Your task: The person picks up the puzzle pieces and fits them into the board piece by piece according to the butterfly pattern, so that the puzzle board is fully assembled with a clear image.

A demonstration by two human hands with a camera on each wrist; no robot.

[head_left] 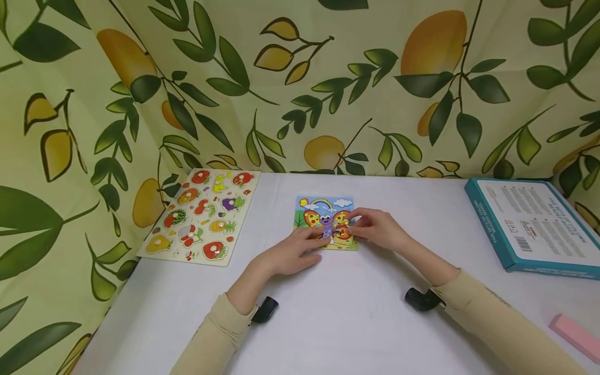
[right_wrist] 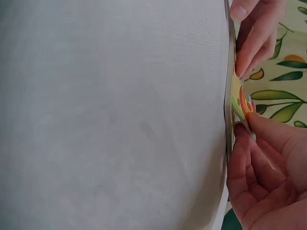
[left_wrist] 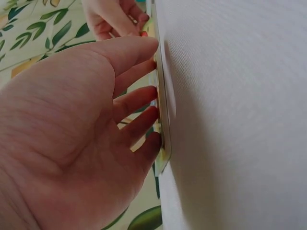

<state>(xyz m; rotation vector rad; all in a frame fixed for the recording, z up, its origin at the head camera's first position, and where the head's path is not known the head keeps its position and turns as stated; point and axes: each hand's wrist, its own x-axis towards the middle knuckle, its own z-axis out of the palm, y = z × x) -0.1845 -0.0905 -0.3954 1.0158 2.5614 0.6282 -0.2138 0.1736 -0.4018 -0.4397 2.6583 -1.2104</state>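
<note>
A small square butterfly jigsaw puzzle (head_left: pixel 323 204) lies flat on the white table, with a sun, a rainbow and clouds along its top. My left hand (head_left: pixel 294 252) rests its fingertips on the puzzle's lower left part; in the left wrist view its fingers (left_wrist: pixel 136 100) are extended and touch the board's face. My right hand (head_left: pixel 378 229) pinches a puzzle piece (right_wrist: pixel 244 104) with red, yellow and green print between thumb and fingers. That piece is tilted up from the board at the right wing. Fingers cover parts of the butterfly's lower half.
To the left lies a fruit peg board (head_left: pixel 199 219) with several fruit pieces. A teal and white box (head_left: pixel 539 224) sits at the right, and a pink block (head_left: pixel 576 336) is near the right front. Leaf-patterned cloth (head_left: pixel 290 130) hangs behind the table.
</note>
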